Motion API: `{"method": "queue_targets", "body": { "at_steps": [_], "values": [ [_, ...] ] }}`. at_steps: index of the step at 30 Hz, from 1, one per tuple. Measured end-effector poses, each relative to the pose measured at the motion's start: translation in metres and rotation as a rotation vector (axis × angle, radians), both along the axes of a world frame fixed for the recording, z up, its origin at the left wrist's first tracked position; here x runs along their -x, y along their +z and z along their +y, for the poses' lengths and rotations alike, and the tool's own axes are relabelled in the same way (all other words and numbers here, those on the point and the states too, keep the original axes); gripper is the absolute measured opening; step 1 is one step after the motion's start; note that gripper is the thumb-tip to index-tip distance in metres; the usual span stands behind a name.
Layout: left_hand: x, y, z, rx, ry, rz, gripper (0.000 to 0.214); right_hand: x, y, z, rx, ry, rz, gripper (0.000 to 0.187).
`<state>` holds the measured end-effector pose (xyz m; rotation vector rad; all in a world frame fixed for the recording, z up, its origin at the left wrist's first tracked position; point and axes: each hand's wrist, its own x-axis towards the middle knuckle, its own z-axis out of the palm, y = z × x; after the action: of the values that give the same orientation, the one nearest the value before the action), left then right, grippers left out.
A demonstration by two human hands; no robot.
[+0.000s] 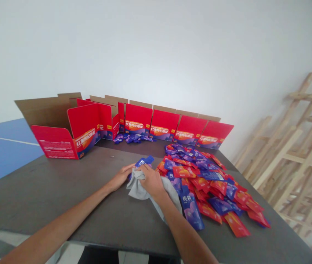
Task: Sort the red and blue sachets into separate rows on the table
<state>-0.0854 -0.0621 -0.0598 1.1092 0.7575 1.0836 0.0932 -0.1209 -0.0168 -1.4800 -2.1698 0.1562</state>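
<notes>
White wall behind; dark grey table (pixel 62 190) carries a pile of sachets (pixel 213 187), red and blue mixed, loosely spread; landmark for all places below = this pile

Behind the pile: row of open red cartons (pixel 167 126) along the far edge of the table, flaps up; a small heap of blue sachets (pixel 134 138) lies at their foot; left of the pile, well apart: a larger red carton (pixel 59 139), open; right of the pile, off the table: wooden frames (pixel 296 146) leaning on the wall

Just left of the pile: both hands together on one blue sachet (pixel 145 161) and a grey cloth (pixel 138 190); left hand (pixel 121 177), fingers curled narrow on the sachet's near end, as far as can be seen; right hand (pixel 152 180), fingers closed over the cloth and pressing it onto the sachet; only the sachet's far end shows beyond the fingers; the cloth trails back under the right forearm, touching the pile's left edge

Risks (judgement): slick sachet could slide out of the cloth if the hold is light; right forearm lies against the pile, so a sideways sweep could shove sachets toward the table's near edge; trailing cloth could drag loose sachets along
</notes>
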Motion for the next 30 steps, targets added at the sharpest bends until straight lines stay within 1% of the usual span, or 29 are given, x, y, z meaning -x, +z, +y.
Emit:
{"method": "queue_targets", "body": {
  "at_steps": [3,5,7,9,14,15,16,17,18,21,22,24,26,30],
  "values": [
    [0.001,0.001,-0.002,0.002,-0.070,0.020,0.041,-0.006,0.004,0.003,-0.015,-0.142,0.063,0.034],
    [0.000,0.000,-0.004,0.017,-0.124,0.018,0.048,-0.012,0.005,0.006,-0.045,-0.235,0.114,0.033],
    [-0.001,-0.001,-0.006,0.032,-0.168,0.000,0.058,-0.016,0.005,0.008,-0.065,-0.272,0.142,0.032],
    [-0.002,-0.001,-0.008,0.039,-0.193,-0.026,0.065,-0.015,0.003,0.008,-0.052,-0.216,0.129,0.034],
    [-0.003,0.003,-0.014,0.050,-0.226,-0.090,0.069,0.002,-0.004,0.001,0.049,0.144,-0.069,0.039],
    [-0.004,0.004,-0.014,0.052,-0.232,-0.100,0.068,0.005,-0.004,-0.001,0.055,0.181,-0.092,0.038],
    [-0.004,0.004,-0.014,0.055,-0.236,-0.107,0.066,0.006,-0.003,-0.002,0.052,0.185,-0.095,0.037],
    [-0.004,0.004,-0.014,0.058,-0.240,-0.108,0.064,0.006,-0.002,-0.002,0.043,0.155,-0.081,0.035],
    [-0.004,0.004,-0.014,0.061,-0.244,-0.104,0.061,0.005,-0.001,-0.001,0.030,0.095,-0.052,0.034],
    [-0.004,0.002,-0.012,0.071,-0.260,-0.088,0.053,-0.003,0.003,0.004,-0.005,-0.141,0.061,0.033],
    [-0.004,0.002,-0.011,0.073,-0.261,-0.083,0.052,-0.006,0.004,0.005,-0.012,-0.199,0.089,0.033],
    [-0.004,0.002,-0.011,0.075,-0.256,-0.072,0.052,-0.009,0.004,0.007,-0.017,-0.243,0.119,0.032],
    [-0.004,0.003,-0.012,0.076,-0.236,-0.062,0.056,-0.008,0.003,0.007,-0.009,-0.183,0.106,0.032],
    [-0.002,0.005,-0.013,0.080,-0.156,-0.046,0.067,0.004,-0.001,0.000,0.040,0.096,-0.038,0.034]
  ]
}}
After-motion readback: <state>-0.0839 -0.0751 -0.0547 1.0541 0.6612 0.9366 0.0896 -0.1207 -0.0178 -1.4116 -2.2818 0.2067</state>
